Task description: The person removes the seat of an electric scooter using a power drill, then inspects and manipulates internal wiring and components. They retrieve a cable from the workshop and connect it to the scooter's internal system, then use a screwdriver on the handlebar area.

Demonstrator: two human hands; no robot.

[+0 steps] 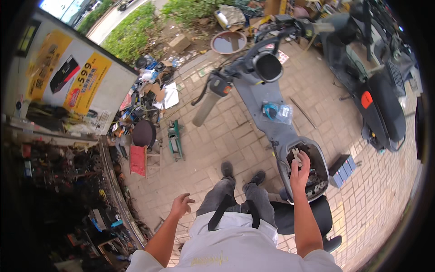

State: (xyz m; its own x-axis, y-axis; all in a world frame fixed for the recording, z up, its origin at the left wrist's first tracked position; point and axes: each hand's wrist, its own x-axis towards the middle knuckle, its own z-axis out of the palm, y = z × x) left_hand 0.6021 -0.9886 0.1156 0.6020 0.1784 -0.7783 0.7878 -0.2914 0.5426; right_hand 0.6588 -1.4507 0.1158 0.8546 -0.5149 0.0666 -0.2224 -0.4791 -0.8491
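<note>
Over the open compartment (326, 165) of a grey electric scooter (260, 97), my right hand (300, 172) has its thumb and fingers curled about a small pale piece (297, 153), too small to name. Dark parts and cables lie inside the compartment beneath that hand. My left hand (181, 206) hangs in the air left of my legs, fingers loosely apart, holding nothing. The scooter's handlebar grip (206, 109) points toward me. On its footboard lies a clear plastic bag (278, 113) with something blue in it. The black seat (308, 216) is beside my right forearm.
A dark battery pack (342, 171) stands on the paving right of the compartment. Another scooter (380, 104) is parked at the right. A green metal tool (175, 140), a red stool (138, 160) and a round dark seat (144, 133) are left. Cluttered shelves (63, 181) line the left side.
</note>
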